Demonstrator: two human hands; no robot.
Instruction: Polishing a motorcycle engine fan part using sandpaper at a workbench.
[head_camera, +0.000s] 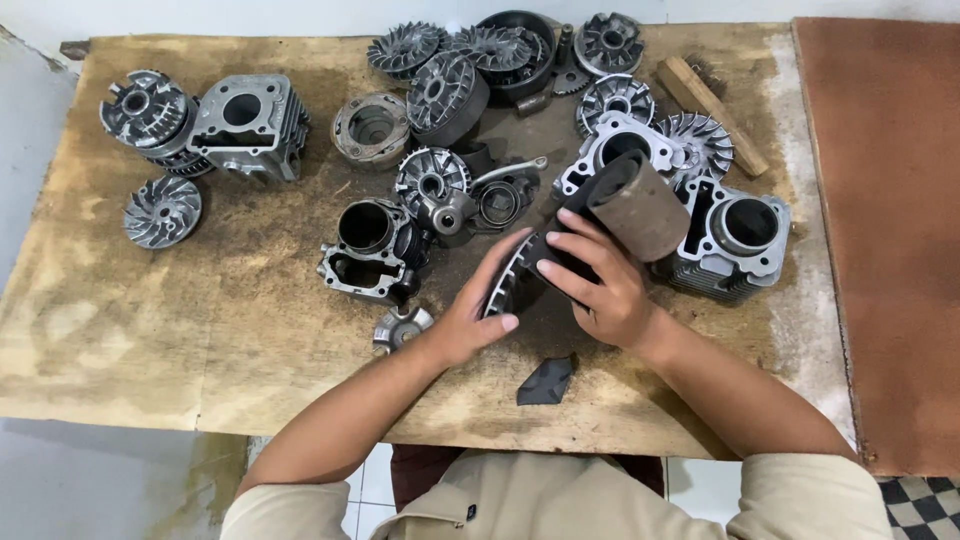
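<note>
— How are the arms placed?

— Both forearms are extended forward from the bottom edge of the view and angled inward, so that the two hands are brought close together. Beige sleeves are seen at the upper arms; the forearms are bare.

— What is shown of the left hand (478, 305)?

— It is held on edge, palm turned toward the right, with the fingers (505, 262) stretched forward and the thumb laid across below.

— And the right hand (600, 285)?

— It is seen from the back, wrist bent slightly, with the fingers (578, 240) curled leftward in a grip and spread a little apart.
</note>
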